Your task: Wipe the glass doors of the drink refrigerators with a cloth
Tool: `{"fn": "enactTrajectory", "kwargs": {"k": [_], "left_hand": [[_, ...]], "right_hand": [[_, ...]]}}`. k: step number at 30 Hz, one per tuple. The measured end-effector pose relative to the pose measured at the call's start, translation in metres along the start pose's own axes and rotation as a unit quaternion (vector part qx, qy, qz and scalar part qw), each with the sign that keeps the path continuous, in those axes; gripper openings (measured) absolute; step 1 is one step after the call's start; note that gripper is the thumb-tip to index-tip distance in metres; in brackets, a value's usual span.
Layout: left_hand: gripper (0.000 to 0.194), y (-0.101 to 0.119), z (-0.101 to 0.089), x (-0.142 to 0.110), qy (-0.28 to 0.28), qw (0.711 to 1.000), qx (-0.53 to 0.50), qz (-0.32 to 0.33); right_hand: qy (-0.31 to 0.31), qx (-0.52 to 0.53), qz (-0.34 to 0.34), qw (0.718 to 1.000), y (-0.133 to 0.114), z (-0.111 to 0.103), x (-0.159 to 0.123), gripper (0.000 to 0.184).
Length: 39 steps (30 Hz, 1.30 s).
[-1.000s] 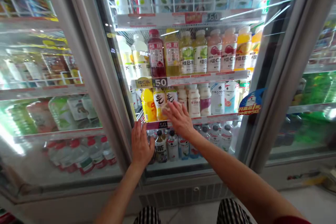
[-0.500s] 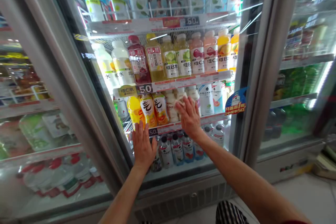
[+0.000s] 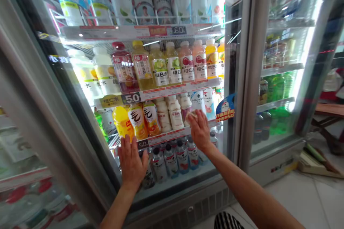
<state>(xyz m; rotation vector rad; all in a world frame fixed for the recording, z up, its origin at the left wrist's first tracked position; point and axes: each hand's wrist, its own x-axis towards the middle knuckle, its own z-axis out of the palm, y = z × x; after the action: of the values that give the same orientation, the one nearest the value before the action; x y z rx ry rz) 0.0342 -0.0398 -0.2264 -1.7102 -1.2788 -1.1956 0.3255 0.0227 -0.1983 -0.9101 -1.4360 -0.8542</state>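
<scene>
A glass-fronted drinks cooler fills the view, its door frame [image 3: 243, 78] running down right of centre. My left hand [image 3: 131, 161] lies flat and open on the glass, fingers up, in front of the dark-capped bottles [image 3: 172, 159] on the lowest shelf. My right hand [image 3: 199, 130] presses a small pale cloth [image 3: 191, 115] against the glass, level with the white bottles [image 3: 176, 114] on the shelf above. Only the cloth's edge shows past my fingertips. Yellow and orange juice bottles [image 3: 120, 121] stand between the two hands, behind the glass.
A blue sticker [image 3: 225, 108] sits on the glass just right of my right hand. A second cooler with green bottles [image 3: 276, 86] stands to the right. Stacked flat items [image 3: 314, 161] lie on the tiled floor there, near wooden furniture [image 3: 328, 112]. Another glass door [image 3: 21, 143] is at far left.
My right hand has slid rightward along the glass with the cloth under it. My left hand stays flat at the same spot. My head has turned, shifting the cooler leftward in view.
</scene>
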Motion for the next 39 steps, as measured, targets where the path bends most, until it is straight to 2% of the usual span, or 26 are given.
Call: {"fn": "enactTrajectory", "kwargs": {"k": [2, 3, 5, 7, 8, 11, 12, 13, 15, 17, 18, 19, 20, 22, 24, 25, 28, 29, 30, 31, 34, 35, 36, 39], "left_hand": [[0.079, -0.001, 0.000, 0.000, -0.004, 1.000, 0.001, 0.005], [0.079, -0.001, 0.000, 0.000, -0.008, 1.000, 0.001, 0.008], [0.078, -0.002, 0.001, 0.000, -0.009, 1.000, 0.001, 0.009], [0.079, -0.002, 0.003, 0.000, -0.006, 1.000, 0.004, 0.005], [0.079, -0.001, 0.003, -0.001, -0.004, 1.000, 0.004, 0.002], [0.079, 0.000, 0.002, -0.001, -0.003, 1.000, 0.003, -0.004], [0.078, 0.000, 0.000, 0.000, -0.002, 1.000, 0.002, -0.001], [0.078, 0.000, -0.002, 0.001, 0.002, 1.000, 0.000, 0.003], [0.077, -0.001, -0.008, 0.009, 0.016, 1.000, -0.001, 0.012], [0.076, 0.001, -0.012, 0.021, 0.033, 0.999, -0.003, 0.010], [0.076, 0.002, -0.013, 0.028, 0.038, 0.999, -0.003, 0.007], [0.076, 0.005, -0.013, 0.035, 0.040, 0.999, -0.005, 0.004], [0.076, 0.008, -0.012, 0.042, 0.039, 0.999, -0.006, 0.003], [0.076, 0.014, -0.009, 0.054, 0.035, 0.999, -0.010, 0.004], [0.077, 0.020, -0.006, 0.060, 0.032, 0.999, -0.011, 0.009], [0.077, 0.021, -0.004, 0.061, 0.030, 0.999, -0.010, 0.011], [0.077, 0.023, -0.002, 0.061, 0.026, 1.000, -0.005, 0.016], [0.077, 0.022, -0.002, 0.060, 0.026, 1.000, -0.004, 0.015], [0.077, 0.021, -0.002, 0.060, 0.027, 1.000, -0.004, 0.014], [0.078, 0.021, -0.001, 0.059, 0.026, 1.000, -0.005, 0.013], [0.078, 0.018, -0.001, 0.059, 0.027, 1.000, -0.008, 0.011], [0.077, 0.018, -0.001, 0.059, 0.026, 1.000, -0.008, 0.014], [0.077, 0.018, -0.001, 0.059, 0.027, 0.999, -0.008, 0.017], [0.077, 0.017, -0.002, 0.059, 0.032, 0.999, -0.004, 0.027]], "right_hand": [[-0.015, 0.001, -0.024, 1.000, 0.007, -0.002, 0.001, 0.062], [0.009, -0.006, 0.006, 1.000, 0.015, -0.004, 0.004, 0.060], [0.086, -0.025, 0.111, 0.990, 0.028, -0.007, 0.011, 0.056], [0.125, -0.028, 0.168, 0.977, 0.028, -0.006, 0.014, 0.055], [0.113, -0.019, 0.155, 0.981, 0.023, -0.004, 0.013, 0.056], [0.007, 0.026, 0.015, 1.000, 0.006, -0.001, 0.008, 0.061], [-0.013, 0.033, -0.015, 0.999, 0.008, -0.002, 0.008, 0.061], [-0.011, 0.033, -0.015, 0.999, 0.014, -0.003, 0.011, 0.060], [0.059, 0.012, 0.076, 0.995, 0.037, -0.007, 0.022, 0.057], [0.147, -0.017, 0.206, 0.967, 0.058, -0.010, 0.035, 0.056], [0.167, -0.023, 0.238, 0.957, 0.062, -0.011, 0.040, 0.057], [0.167, -0.019, 0.238, 0.957, 0.061, -0.011, 0.044, 0.057], [0.147, -0.006, 0.205, 0.968, 0.056, -0.010, 0.045, 0.058], [0.064, 0.031, 0.082, 0.994, 0.042, -0.009, 0.044, 0.061], [0.005, 0.051, -0.001, 0.999, 0.033, -0.009, 0.045, 0.063], [0.012, 0.048, 0.004, 0.999, 0.033, -0.009, 0.047, 0.063], [0.117, 0.020, 0.131, 0.984, 0.036, -0.009, 0.060, 0.057], [0.140, 0.017, 0.155, 0.978, 0.034, -0.008, 0.063, 0.056], [0.139, 0.020, 0.148, 0.979, 0.029, -0.006, 0.065, 0.056], [0.118, 0.029, 0.114, 0.986, 0.022, -0.004, 0.065, 0.056], [0.015, 0.050, -0.041, 0.998, 0.008, -0.002, 0.064, 0.059], [0.008, 0.050, -0.059, 0.997, 0.009, -0.002, 0.066, 0.060], [0.025, 0.045, -0.044, 0.998, 0.014, -0.003, 0.069, 0.059], [0.150, 0.017, 0.112, 0.982, 0.027, -0.002, 0.084, 0.057]]}}
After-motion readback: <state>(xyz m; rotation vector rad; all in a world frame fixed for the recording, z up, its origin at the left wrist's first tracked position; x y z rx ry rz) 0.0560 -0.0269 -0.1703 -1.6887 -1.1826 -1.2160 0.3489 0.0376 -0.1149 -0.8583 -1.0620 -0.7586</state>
